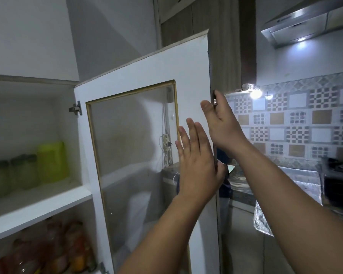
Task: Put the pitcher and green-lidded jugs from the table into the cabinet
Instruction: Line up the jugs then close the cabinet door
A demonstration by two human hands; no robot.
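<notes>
You're at the cabinet [34, 89] w/ its white glass-paned door [147, 80] swung open toward you. Your left hand [198, 165] lies flat on the door's inner face near the free edge, fingers straight and together, thumb hooked round the edge, so it's pressed on the door, not closed on anything. Your right hand [222, 123] is higher up on the same edge: thumb on the near face, fingers wrapped behind where the small metal handle [215, 100] shows. It looks clamped on the door edge/handle, but the fingertips are hidden, so can't tell how tight.

Inside, on the upper shelf [38, 200]: the yellow-green pitcher [52, 161] stands at the back right, and 2 green-lidded jugs [12, 175] stand side by side just left of it, nearer the front. They're blurry, can't tell if they touch. Lower shelf holds a crowd of jars [53, 248] w/ orange/red contents, also blurred.

Through the glass pane you see a wall, some cables and a power strip [165, 143]. To the right: patterned tile backsplash [297, 123], a lit bulb [255, 93] under the wood upper unit, range hood [305, 22] w/ its light on, countertop [244, 186] w/ foil [265, 220] hanging off it, and a dark stove [339, 175] at far right.
</notes>
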